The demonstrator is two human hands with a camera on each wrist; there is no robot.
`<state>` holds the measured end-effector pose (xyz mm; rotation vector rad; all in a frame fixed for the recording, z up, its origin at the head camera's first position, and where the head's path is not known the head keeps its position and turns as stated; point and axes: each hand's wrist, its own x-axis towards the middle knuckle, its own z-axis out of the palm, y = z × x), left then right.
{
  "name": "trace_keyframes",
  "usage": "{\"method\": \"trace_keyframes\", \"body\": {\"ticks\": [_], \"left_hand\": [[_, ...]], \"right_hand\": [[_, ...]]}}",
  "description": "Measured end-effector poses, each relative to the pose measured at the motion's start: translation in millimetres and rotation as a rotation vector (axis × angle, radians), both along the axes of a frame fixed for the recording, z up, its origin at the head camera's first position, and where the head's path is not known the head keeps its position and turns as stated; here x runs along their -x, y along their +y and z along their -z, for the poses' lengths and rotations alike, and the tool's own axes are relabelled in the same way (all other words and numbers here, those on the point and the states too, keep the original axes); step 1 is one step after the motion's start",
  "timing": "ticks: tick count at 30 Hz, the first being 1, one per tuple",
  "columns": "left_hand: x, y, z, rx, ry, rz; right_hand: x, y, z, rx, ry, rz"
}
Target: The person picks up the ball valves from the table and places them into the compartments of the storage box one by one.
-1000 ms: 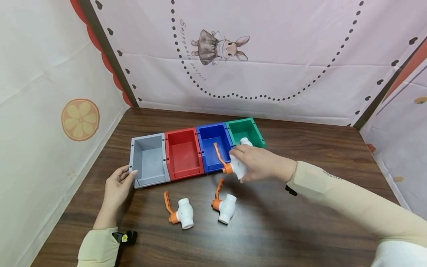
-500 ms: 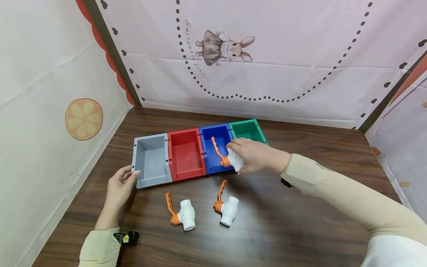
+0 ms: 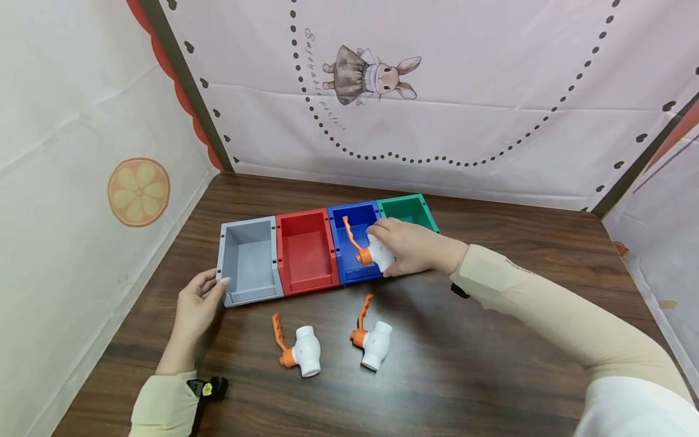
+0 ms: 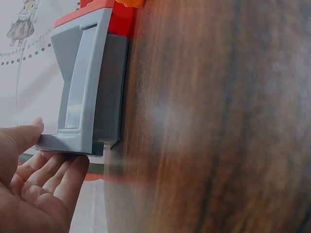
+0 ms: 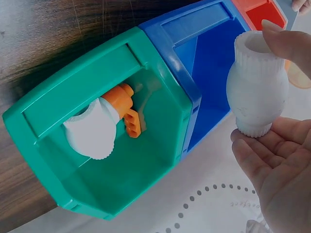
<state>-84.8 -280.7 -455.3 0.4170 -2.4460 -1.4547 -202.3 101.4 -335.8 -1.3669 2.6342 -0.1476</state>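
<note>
Pinching a round-bellied white plastic ball valve with an orange lever (image 3: 380, 252) in the right hand (image 3: 412, 246), thumb at the top end of the body and fingertips under the bottom end, going by the right wrist view. Holding it over the rectangular blue plastic bin (image 3: 357, 277), lever pointing up toward the back. Can't tell how high above the floor of it.

Gripping the near left corner of the rectangular grey plastic bin (image 3: 253, 297) with the left hand (image 3: 196, 306), thumb on the rim and fingers tucked underneath.

Lined up side by side, left to right: grey, then a rectangular red plastic bin (image 3: 311, 283), then blue, then a rectangular green plastic bin (image 3: 405, 208). Inside the green, visible from the right wrist: 1 white-and-orange plastic valve (image 5: 92, 131), lying tilted.

Lying in front of the row on the dark brown wood-grain table (image 3: 464, 370): 2 more of the same, a left-hand white valve with orange lever (image 3: 308, 352) and a right-hand white valve with orange lever (image 3: 377, 346), well apart, levers pointing toward the bins.
</note>
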Motion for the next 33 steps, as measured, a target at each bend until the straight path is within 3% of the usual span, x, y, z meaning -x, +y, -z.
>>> {"method": "trace_keyframes", "body": {"ticks": [33], "left_hand": [[-1.4,0.6,2.2,-0.009,0.032,0.004]], "right_hand": [[27.0,-18.5,16.6,-0.054,-0.044,0.046]]}}
